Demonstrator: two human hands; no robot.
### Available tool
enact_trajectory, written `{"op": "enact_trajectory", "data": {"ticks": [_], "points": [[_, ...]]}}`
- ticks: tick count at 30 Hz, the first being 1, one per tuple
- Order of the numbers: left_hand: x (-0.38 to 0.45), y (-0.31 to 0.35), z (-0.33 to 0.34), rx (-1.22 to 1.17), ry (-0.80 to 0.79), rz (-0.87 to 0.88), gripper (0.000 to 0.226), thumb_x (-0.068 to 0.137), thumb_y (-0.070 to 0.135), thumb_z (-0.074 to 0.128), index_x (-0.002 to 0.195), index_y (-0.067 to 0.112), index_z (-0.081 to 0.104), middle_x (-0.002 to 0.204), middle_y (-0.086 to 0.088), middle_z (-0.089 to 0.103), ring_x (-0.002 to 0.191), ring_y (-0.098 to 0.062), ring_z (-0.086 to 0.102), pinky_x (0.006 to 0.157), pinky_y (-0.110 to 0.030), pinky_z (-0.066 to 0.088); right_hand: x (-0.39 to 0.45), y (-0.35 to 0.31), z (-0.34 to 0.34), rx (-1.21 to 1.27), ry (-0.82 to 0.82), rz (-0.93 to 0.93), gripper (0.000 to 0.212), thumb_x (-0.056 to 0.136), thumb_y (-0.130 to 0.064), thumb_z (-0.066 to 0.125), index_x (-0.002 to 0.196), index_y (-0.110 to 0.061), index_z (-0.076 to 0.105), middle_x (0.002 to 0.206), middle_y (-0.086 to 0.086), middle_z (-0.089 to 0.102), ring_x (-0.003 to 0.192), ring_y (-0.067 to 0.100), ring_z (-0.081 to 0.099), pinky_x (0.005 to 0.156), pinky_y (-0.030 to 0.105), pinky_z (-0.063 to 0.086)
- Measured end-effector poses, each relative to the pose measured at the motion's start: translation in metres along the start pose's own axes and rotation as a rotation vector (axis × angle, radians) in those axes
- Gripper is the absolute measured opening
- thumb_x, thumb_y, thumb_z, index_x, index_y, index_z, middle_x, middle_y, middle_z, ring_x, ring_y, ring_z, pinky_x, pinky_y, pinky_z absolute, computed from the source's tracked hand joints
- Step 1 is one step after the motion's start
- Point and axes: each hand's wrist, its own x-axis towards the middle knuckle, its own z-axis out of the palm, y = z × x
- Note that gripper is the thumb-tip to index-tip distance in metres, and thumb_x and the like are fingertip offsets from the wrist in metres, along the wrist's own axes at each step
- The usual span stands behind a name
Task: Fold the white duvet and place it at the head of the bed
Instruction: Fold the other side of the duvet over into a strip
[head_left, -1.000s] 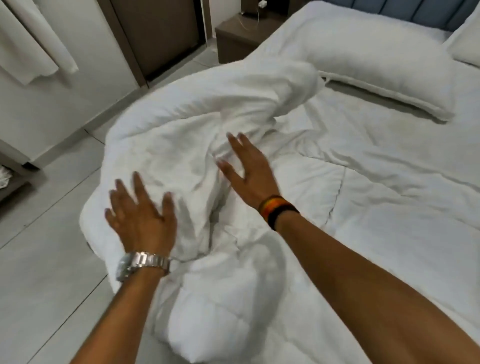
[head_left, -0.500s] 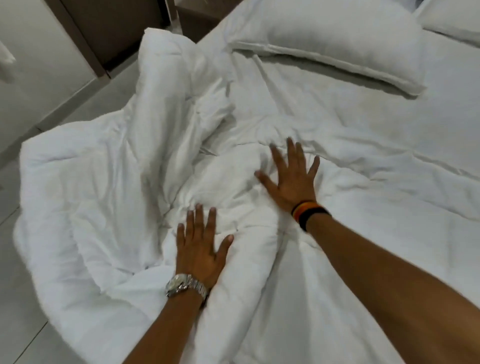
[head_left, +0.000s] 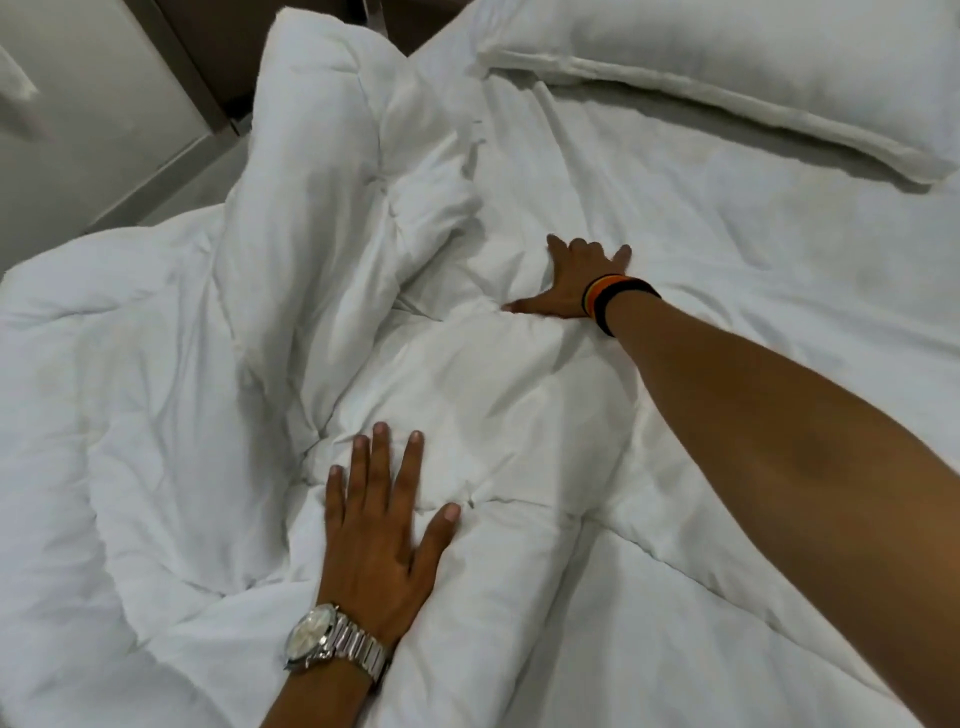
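- The white duvet (head_left: 493, 395) lies rumpled over the near and left part of the bed (head_left: 753, 249), not folded into any neat shape.
- Its left portion is bunched into a tall, puffy ridge (head_left: 332, 171) that runs from the upper left toward the middle, with deep creases at its foot.
- More of the duvet spreads to the left and hangs toward the floor (head_left: 171, 192) at that edge.
- The left hand (head_left: 379, 540) lies palm down on the duvet near the bottom centre, its fingers (head_left: 382, 467) straight and slightly spread, the thumb out to the right. It grips nothing.
- A silver metal watch (head_left: 332, 644) sits on the left wrist.
- The right hand (head_left: 571, 291) reaches farther up the bed and presses flat into the duvet, just right of the foot of the ridge.
- Its fingers are spread apart and partly sunk into the soft cloth, so their tips are hard to make out; the thumb points left along a fold. Nothing is pinched between them.
- A black and orange wristband (head_left: 613, 301) circles the right wrist, and the bare forearm crosses the lower right of the view.
- A white pillow (head_left: 727, 67) lies across the head of the bed at the upper right, well apart from both hands.
- Between pillow and right hand the bedding is white and lightly wrinkled.
- Pale wall panels and a dark door frame (head_left: 187, 62) show at the upper left.
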Motion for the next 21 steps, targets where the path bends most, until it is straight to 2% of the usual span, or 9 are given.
{"op": "enact_trajectory", "data": {"ticks": [2,5,7,10,14,16,18,19,21], "points": [[0.002,0.002,0.000,-0.006,-0.010,-0.001,0.077,0.102,0.071,0.021,0.167,0.032,0.009,0.176,0.000,-0.004,0.163,-0.022,-0.005,0.129,-0.052,0.000,0.001,0.002,-0.002,-0.004,0.032,-0.081,0.133,0.058,-0.102,0.055,0.163,-0.024,0.027,0.155,0.011,0.051,0.143,0.035,0.046,0.121,0.062,0.024],[0.005,0.004,0.001,-0.020,-0.020,-0.010,0.076,0.102,0.070,0.023,0.167,0.031,0.010,0.176,0.000,-0.004,0.163,-0.023,-0.004,0.128,-0.055,0.002,-0.008,0.003,0.008,0.063,0.092,-0.140,0.102,0.064,-0.095,0.061,0.141,-0.029,0.054,0.131,0.008,0.070,0.117,0.034,0.066,0.093,0.042,0.049],[0.008,0.007,0.000,-0.025,-0.032,-0.020,0.076,0.102,0.070,0.022,0.167,0.032,0.009,0.176,0.000,-0.005,0.163,-0.023,-0.004,0.127,-0.054,0.002,-0.014,0.003,0.019,0.056,0.182,-0.183,0.081,0.073,-0.090,0.061,0.130,-0.033,0.062,0.116,0.005,0.074,0.104,0.031,0.070,0.080,0.037,0.047],[0.010,0.009,-0.002,-0.047,-0.025,-0.023,0.076,0.102,0.071,0.021,0.167,0.033,0.010,0.176,0.001,-0.005,0.163,-0.023,-0.005,0.126,-0.055,0.003,-0.019,0.006,0.016,0.016,0.301,-0.263,0.063,0.082,-0.085,0.057,0.116,-0.033,0.068,0.101,0.004,0.076,0.093,0.031,0.072,0.074,0.036,0.047],[0.025,0.014,-0.011,-0.043,0.068,-0.004,0.074,0.102,0.067,0.024,0.167,0.032,0.014,0.176,-0.001,0.000,0.163,-0.024,0.000,0.127,-0.057,0.009,0.015,0.021,-0.028,-0.042,0.665,-0.250,0.071,0.077,-0.087,0.048,0.099,-0.022,0.066,0.087,0.017,0.074,0.085,0.042,0.072,0.067,0.039,0.041],[0.048,0.016,-0.019,-0.042,0.156,-0.008,0.074,0.102,0.065,0.027,0.167,0.031,0.015,0.176,-0.004,0.004,0.162,-0.027,0.003,0.129,-0.055,0.008,0.035,0.024,-0.049,0.000,0.723,-0.093,0.068,0.078,-0.084,0.052,0.101,-0.021,0.065,0.095,0.018,0.074,0.092,0.044,0.070,0.073,0.041,0.045],[0.071,0.016,-0.027,-0.048,0.199,-0.030,0.075,0.102,0.066,0.029,0.167,0.031,0.014,0.176,-0.004,0.003,0.162,-0.027,0.002,0.130,-0.050,0.003,0.046,0.021,-0.048,0.069,0.566,0.109,0.069,0.083,-0.077,0.061,0.124,-0.022,0.062,0.123,0.019,0.068,0.118,0.043,0.061,0.102,0.052,0.044],[0.080,0.014,-0.029,-0.031,0.183,-0.042,0.076,0.101,0.067,0.029,0.167,0.032,0.014,0.176,-0.004,0.004,0.162,-0.026,0.002,0.129,-0.049,0.001,0.045,0.018,-0.041,0.105,0.439,0.195,0.078,0.087,-0.075,0.060,0.143,-0.022,0.053,0.142,0.020,0.057,0.134,0.042,0.050,0.116,0.058,0.032],[0.085,0.004,-0.027,0.047,0.100,-0.067,0.077,0.100,0.068,0.027,0.167,0.031,0.015,0.176,-0.006,0.008,0.162,-0.028,0.005,0.130,-0.050,0.002,0.031,0.010,-0.024,0.187,0.305,0.250,0.094,0.093,-0.078,0.048,0.166,-0.024,0.020,0.167,0.021,0.025,0.156,0.039,0.021,0.125,0.064,0.005]]}}
